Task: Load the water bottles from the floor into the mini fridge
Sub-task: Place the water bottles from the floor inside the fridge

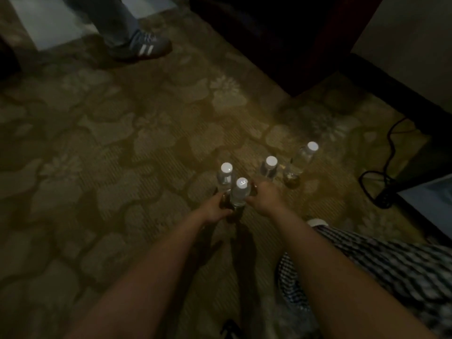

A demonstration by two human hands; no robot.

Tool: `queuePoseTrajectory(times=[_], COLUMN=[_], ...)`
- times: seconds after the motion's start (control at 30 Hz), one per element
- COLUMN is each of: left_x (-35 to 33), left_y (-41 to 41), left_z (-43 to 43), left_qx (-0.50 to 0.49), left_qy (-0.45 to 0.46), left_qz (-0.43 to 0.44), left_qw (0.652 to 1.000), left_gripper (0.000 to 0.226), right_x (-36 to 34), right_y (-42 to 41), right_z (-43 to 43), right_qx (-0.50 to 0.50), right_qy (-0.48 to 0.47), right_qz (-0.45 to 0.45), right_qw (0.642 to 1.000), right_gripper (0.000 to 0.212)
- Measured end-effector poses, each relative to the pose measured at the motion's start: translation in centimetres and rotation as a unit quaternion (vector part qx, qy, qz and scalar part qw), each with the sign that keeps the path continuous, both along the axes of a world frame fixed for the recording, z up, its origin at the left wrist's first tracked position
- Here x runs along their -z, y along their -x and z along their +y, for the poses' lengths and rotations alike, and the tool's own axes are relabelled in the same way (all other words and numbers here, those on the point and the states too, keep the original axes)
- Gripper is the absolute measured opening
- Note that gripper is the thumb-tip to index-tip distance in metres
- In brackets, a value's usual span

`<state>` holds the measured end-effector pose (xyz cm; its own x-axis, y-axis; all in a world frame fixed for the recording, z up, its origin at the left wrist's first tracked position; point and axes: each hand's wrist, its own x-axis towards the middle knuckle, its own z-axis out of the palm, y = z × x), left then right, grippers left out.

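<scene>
Carpeted floor point(122, 148): patterned, dim, carrying everything here.
Dark cabinet point(281, 37): standing at the far edge of the floor, right of middle.
Checkered fabric point(391, 270): lying at the near right corner.
Sneaker point(144, 46): another person's foot, planted toward the far left.
Black cable point(389, 152): trailing along the right edge.
Left hand point(215, 209): curled around the base of the nearest bottle, fingers pressed on its left side.
Right hand point(263, 198): closed against the same bottle's right side.
Nearest bottle point(241, 192): upright, white-capped, mid-floor between both hands.
Second bottle point(225, 176): upright, touching or just behind the nearest; cannot tell which.
Third bottle point(269, 167): upright, just beyond the right hand.
Fourth bottle point(305, 155): farthest right, apart.
</scene>
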<state>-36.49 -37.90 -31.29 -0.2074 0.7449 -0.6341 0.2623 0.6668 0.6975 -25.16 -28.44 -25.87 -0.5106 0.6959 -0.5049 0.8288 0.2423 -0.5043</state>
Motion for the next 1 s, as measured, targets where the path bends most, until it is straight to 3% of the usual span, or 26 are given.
queuePoseTrajectory(times=[0.17, 0.57, 0.77, 0.93, 1.0], left_x=[1.3, 2.6, 1.7, 1.2, 1.1], left_y=[-0.7, -2.8, -3.1, -4.3, -5.1], left_z=[0.8, -0.9, -3.1, -6.3, -7.4], left_qx=[-0.03, -0.076, -0.088, -0.062, -0.081], left_qy=[-0.051, -0.067, -0.062, -0.062, -0.072], left_qz=[-0.027, -0.058, -0.07, -0.048, -0.058], left_qw=[0.998, 0.993, 0.992, 0.995, 0.992], left_gripper=[0.077, 0.081, 0.077, 0.098, 0.096], right_x=[2.1, 4.4, 2.9, 1.7, 0.7], right_y=[1.7, 0.5, 0.0, -0.7, -1.0], right_z=[0.2, -1.0, -2.2, -3.7, -3.7], right_qx=[-0.013, -0.078, -0.065, -0.077, -0.083], right_qy=[-0.025, -0.068, -0.019, 0.021, 0.045], right_qz=[-0.001, -0.045, 0.018, 0.038, 0.05], right_qw=[1.0, 0.994, 0.998, 0.996, 0.994], right_gripper=[0.039, 0.028, 0.026, 0.029, 0.028])
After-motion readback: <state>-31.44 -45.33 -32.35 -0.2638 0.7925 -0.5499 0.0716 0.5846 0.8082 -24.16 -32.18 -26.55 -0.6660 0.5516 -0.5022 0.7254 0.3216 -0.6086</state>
